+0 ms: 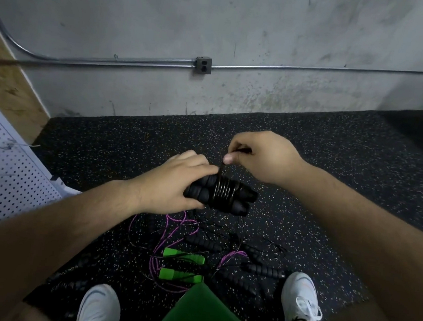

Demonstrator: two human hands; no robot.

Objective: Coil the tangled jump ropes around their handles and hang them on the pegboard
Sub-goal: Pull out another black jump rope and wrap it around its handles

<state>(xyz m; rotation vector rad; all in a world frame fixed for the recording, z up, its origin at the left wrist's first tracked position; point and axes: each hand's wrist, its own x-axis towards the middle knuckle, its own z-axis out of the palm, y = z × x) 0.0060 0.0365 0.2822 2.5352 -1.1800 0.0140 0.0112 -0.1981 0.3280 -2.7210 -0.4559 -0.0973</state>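
Note:
My left hand (175,182) grips a pair of black ribbed handles (242,201) held side by side, with thin black rope (222,190) wound around their middle in several turns. Just above them, my right hand (259,155) pinches the free end of that rope between thumb and fingers. On the floor below lies a tangle: two green handles (184,256) with a purple rope (171,231), plus several black handles (263,270) and thin black cords. The white pegboard (2,167) leans at the left edge.
Black speckled rubber flooring (332,171) meets a grey concrete wall with a metal conduit and an outlet box (203,65). My white shoes (300,301) flank the pile, and a green cloth (202,313) lies between them. A wooden board (9,86) stands behind the pegboard.

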